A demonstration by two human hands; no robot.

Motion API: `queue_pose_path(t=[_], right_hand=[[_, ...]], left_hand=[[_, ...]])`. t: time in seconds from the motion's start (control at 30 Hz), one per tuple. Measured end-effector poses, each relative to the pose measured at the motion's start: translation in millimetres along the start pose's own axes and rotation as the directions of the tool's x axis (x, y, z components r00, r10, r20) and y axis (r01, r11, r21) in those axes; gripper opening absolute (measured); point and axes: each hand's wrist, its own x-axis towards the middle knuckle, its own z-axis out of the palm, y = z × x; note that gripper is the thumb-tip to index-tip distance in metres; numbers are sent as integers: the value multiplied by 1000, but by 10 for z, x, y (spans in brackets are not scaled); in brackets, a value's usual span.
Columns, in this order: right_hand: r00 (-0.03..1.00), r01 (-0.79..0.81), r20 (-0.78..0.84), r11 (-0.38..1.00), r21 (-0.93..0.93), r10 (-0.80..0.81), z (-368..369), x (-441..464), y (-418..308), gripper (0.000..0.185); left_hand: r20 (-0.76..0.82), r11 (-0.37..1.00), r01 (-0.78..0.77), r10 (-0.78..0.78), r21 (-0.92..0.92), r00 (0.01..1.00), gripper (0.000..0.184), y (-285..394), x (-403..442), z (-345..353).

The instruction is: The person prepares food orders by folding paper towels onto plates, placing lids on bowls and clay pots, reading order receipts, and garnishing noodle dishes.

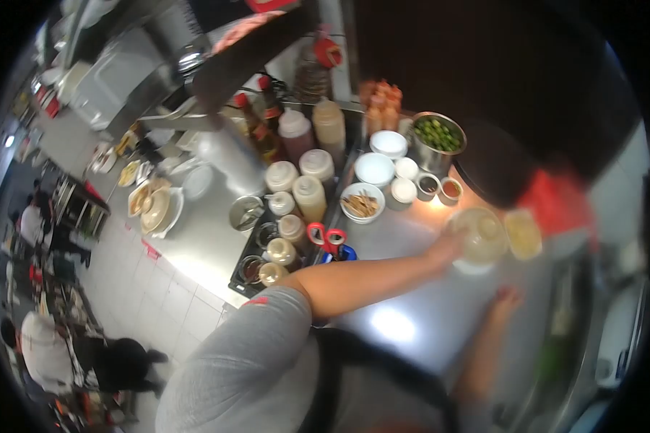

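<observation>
The left hand (449, 247) reaches across the steel table (383, 278) to a pale bowl (477, 238) with a round, translucent cover, which sits toward the right side of the work area. The hand touches the bowl's left edge, but motion smears the fingers, and I cannot tell whether they are clamped on the rim or only laid against it. What the bowl contains is hidden under the cover. Just beside it, on the right, is a small tub (523, 234) with something yellowish inside, too blurred to name.

The right hand (508, 297) is below the bowl and apart from it. Its fingers are a blur as well; whether they are together or apart cannot be made out, and the forearm fades toward the bottom edge. A red shape (560, 206) beyond the tub is so smeared that its nature is unclear.

Above the bowl, a small cup of red sauce (451, 189) stands near a metal pot (438, 141) of chopped greens. A white bowl of brown sticks (362, 203) is farther left. Red-handled scissors (327, 237) stand with their blades hidden, next to squeeze bottles (309, 198) whose lower parts largely block each other.
</observation>
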Motion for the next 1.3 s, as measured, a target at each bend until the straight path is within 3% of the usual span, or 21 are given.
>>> queue_pose_path(t=[0.07, 0.13, 0.17, 0.2, 0.23, 0.27, 0.3, 0.33, 0.4, 0.47, 0.63, 0.9, 0.97, 1.03, 1.07, 1.13, 1.17, 1.2, 1.23, 1.27, 1.3], right_hand=[[959, 282, 110, 928, -242, -263, 110, -506, -363, 53], [924, 382, 160, 841, -383, -347, -34, -666, -307, 49], [904, 427, 201, 802, -417, -377, -114, -764, -297, 48], [882, 472, 237, 761, -444, -408, -180, -859, -319, 48], [904, 428, 214, 778, -460, -371, -182, -1019, -428, 48], [923, 384, 190, 793, -474, -334, -173, -1241, -574, 49], [869, 494, 295, 672, -551, -397, -229, -1466, -662, 49], [805, 590, 399, 527, -612, -438, -301, -1652, -676, 49], [866, 499, 361, 615, -610, -345, -364, -1892, -528, 48], [884, 466, 361, 612, -638, -298, -428, -2067, -425, 48], [829, 554, 427, 419, -720, -362, -492, -2073, -220, 48], [854, 517, 430, 382, -766, -293, -442, -2127, -323, 44], [858, 510, 431, 370, -776, -277, -385, -2134, -378, 43], [851, 523, 440, 379, -763, -287, -407, -2094, -285, 43], [813, 576, 488, 327, -749, -317, -446, -2056, -222, 44], [806, 584, 517, 240, -776, -290, -461, -2059, -272, 44], [812, 575, 508, 247, -780, -286, -397, -2131, -421, 44], [817, 569, 501, 254, -782, -286, -322, -2187, -534, 44], [810, 578, 503, 264, -772, -301, -274, -2204, -614, 44], [802, 590, 507, 278, -758, -316, -240, -2216, -640, 44], [794, 601, 508, 300, -741, -334, -270, -2229, -616, 44]], left_hand=[[270, 958, -263, 225, 112, 936, 64, 542, -243, 70], [463, 821, -569, 485, 51, 742, 64, 1309, -829, 221], [560, 381, -864, 657, 331, 504, 63, 1787, -1174, 198], [622, -87, -913, 757, 399, 200, 60, 2177, -1404, 127], [687, -468, -698, 725, 542, 48, 61, 2594, -1711, 28], [699, -554, -680, 710, 480, -86, 58, 2995, -1806, -190], [599, -537, -669, 783, 513, -169, 58, 3198, -1951, -311], [568, -586, -435, 801, 684, -188, 57, 3490, -2018, -609], [561, -572, -205, 820, 794, -112, 54, 3952, -1986, -1307], [244, -176, -307, 949, 935, 200, 52, 4266, -1935, -1826], [23, 243, -647, 927, 722, 375, 49, 4396, -1974, -1976], [31, 188, -717, 959, 671, 280, 46, 4669, -2023, -2157], [163, -20, -466, 949, 884, 270, 48, 4640, -2095, -2242], [295, -249, -193, 918, 949, 265, 50, 4605, -2083, -2325], [329, -293, -165, 901, 942, 282, 58, 4606, -2043, -2387], [490, -470, -156, 772, 869, 405, 59, 4561, -1985, -2596], [418, -439, -118, 686, 890, 595, 61, 4758, -1796, -2948], [108, -191, 39, 697, 981, 709, 63, 4820, -1851, -2759], [212, -269, -18, 712, 963, 670, 61, 4797, -1856, -2801], [340, -357, -61, 804, 932, 487, 62, 4732, -1831, -2817], [204, -163, -132, 889, 978, 410, 57, 4493, -2018, -2427]])
